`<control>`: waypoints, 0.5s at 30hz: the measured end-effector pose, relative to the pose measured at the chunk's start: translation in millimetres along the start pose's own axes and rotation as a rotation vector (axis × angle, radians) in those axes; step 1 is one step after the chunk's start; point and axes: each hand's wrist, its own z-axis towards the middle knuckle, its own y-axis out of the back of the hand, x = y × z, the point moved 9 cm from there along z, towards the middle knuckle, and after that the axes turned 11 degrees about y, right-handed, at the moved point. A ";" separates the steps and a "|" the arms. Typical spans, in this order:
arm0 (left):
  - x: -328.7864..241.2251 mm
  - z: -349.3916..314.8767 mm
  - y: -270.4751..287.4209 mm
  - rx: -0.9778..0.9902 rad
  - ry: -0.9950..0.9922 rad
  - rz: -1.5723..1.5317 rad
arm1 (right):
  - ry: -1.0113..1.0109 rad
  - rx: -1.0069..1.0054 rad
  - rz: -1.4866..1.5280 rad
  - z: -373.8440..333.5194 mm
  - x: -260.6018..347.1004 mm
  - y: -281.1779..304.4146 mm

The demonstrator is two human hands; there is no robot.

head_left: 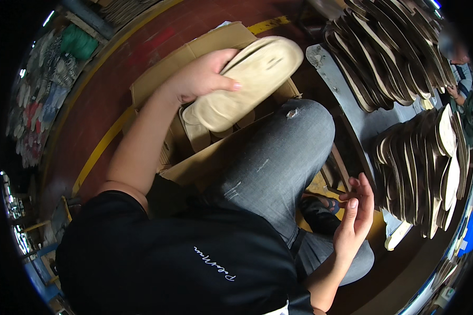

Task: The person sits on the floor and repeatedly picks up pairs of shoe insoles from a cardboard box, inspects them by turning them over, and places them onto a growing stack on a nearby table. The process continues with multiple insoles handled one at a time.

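Observation:
My left hand is closed around a small bunch of cream shoe insoles, thumb on the top face and fingers out of sight beneath. The bunch is tilted and a little blurred, above an open cardboard box. More pale insoles stand inside that box, partly covered by the held ones. My right hand is raised beside my knee with nothing in it, its fingers loosely bent and apart. Nearest to it is a tall row of stacked insoles with dark and cream edges, which it does not touch.
Another large row of stacked insoles stands farther back on a grey metal surface. My bent leg in grey jeans lies between box and stacks. A person is at the far right. Yellow lines cross the red floor.

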 end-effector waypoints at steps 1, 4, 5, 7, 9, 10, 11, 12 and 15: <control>26.1 10.8 33.8 -0.028 0.066 0.177 | -0.040 0.001 -0.016 -1.6 -7.0 5.3; 150.0 35.1 94.9 -0.070 0.310 0.516 | -0.091 -0.005 -0.078 -6.2 -22.0 11.7; 188.7 37.1 93.5 -0.048 0.357 0.580 | -0.087 -0.007 -0.086 -8.8 -28.4 15.4; 241.5 29.0 68.5 0.007 0.415 0.643 | -0.095 -0.007 -0.145 -13.0 -32.3 18.3; 300.1 20.1 63.9 -0.079 0.437 0.614 | -0.114 0.011 -0.188 -14.5 -28.5 18.4; 336.2 17.6 73.7 -0.191 0.449 0.587 | -0.121 0.013 -0.184 -15.8 -29.4 20.3; 333.9 18.7 66.0 -0.221 0.411 0.701 | -0.124 0.013 -0.195 -17.9 -30.7 20.8; 333.1 17.6 58.9 -0.250 0.468 0.851 | -0.126 0.015 -0.205 -20.2 -32.5 21.3; 332.0 18.2 54.5 -0.304 0.498 0.882 | -0.150 0.022 -0.255 -28.0 -41.2 30.1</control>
